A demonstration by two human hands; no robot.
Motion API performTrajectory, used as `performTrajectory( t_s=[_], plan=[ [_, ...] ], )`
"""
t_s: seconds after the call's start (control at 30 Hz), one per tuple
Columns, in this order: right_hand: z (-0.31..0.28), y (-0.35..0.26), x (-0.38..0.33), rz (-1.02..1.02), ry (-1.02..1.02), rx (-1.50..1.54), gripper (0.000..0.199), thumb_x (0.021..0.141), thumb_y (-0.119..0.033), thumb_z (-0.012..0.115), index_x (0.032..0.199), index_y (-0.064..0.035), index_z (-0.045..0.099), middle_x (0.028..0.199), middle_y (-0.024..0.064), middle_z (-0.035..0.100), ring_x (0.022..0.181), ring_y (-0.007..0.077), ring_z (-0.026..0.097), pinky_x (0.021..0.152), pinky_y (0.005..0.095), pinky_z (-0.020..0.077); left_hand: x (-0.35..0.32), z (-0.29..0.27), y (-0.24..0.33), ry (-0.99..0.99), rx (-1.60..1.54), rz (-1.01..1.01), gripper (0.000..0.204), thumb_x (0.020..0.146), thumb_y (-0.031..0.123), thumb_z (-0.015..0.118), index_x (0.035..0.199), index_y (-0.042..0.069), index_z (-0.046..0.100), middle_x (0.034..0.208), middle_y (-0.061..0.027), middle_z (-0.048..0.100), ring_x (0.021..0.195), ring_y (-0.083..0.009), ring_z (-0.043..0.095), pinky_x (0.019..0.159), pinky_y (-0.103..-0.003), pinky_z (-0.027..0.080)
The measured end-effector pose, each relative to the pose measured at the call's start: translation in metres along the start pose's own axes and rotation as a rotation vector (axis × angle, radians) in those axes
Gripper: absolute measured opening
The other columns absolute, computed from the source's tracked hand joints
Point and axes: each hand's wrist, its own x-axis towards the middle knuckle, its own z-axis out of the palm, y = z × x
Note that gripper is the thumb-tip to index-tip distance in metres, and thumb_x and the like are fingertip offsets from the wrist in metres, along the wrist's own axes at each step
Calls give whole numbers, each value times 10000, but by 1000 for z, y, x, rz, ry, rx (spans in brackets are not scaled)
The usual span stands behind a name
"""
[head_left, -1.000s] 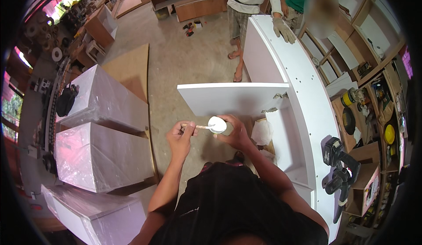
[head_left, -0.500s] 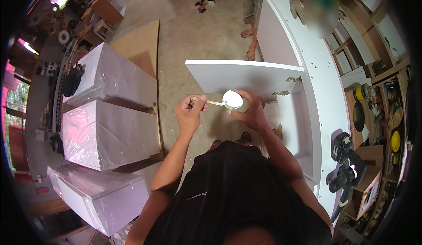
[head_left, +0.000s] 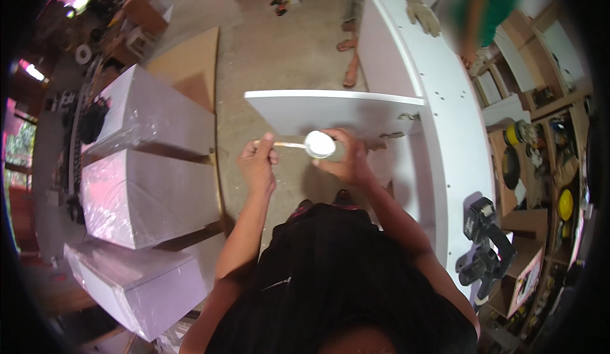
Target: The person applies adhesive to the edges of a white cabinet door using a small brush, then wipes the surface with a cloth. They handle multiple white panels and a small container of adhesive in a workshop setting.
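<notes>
My left hand pinches a thin wooden-handled stick between thumb and fingers, holding it level. Its whitened far end meets the left rim of a small round tub full of something white; whether the tip dips in, I cannot tell. Around the tub's right side curl the fingers of my right hand. Both hands are in front of my body, just on the near side of an open white cabinet door. The door hangs on metal hinges from a white cabinet at the right.
A black cordless power tool lies on the cabinet's near end. Plastic-wrapped white boxes stand at left beside a brown board. Beyond the door are a person's feet; a gloved hand rests on the cabinet's far end.
The view has shifted slightly, so most things sit farther left. The stick lies more level against the tub's rim. At the far right, the person in green has moved, and a bare hand now shows near the cabinet.
</notes>
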Motion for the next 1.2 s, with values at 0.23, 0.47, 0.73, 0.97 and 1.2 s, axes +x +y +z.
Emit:
performTrajectory(
  t_s=[0.23,0.47,0.73,0.97,1.2],
  plan=[
    [-19,3,9,-5,-41,7,534,649,-156,846,1139,-46,662,1088,123,688,1028,315,651,923,401,493,-5,23,-22,100,-19,0,282,884,166,807,730,84,585,588,-10,560,468,-79,487,436,-221,365],
    [-40,11,18,50,-119,45,574,685,-130,842,1212,-19,646,1131,119,674,1098,244,638,990,372,474,-18,50,-24,-15,-21,10,196,938,164,743,844,18,654,691,-43,634,570,-98,558,536,-235,444],
    [-40,23,33,49,-142,-24,567,685,-121,842,1205,-15,644,1149,107,672,1099,226,648,972,358,494,1,36,-23,14,-14,38,198,940,169,742,866,8,655,692,-60,648,569,-112,579,547,-244,468],
    [-21,27,52,-7,-103,-62,578,665,-127,861,1195,-44,645,1119,116,690,1069,256,664,947,383,512,35,31,-33,63,-49,-64,229,912,172,776,796,55,617,619,-28,603,518,-101,544,497,-234,435],
    [-70,48,67,22,66,-107,617,719,-129,884,1267,-27,621,1131,102,683,1050,201,647,936,346,515,70,-44,-19,-31,-486,-123,142,940,145,731,901,50,632,708,-46,656,581,-117,600,553,-247,486]
  ],
)
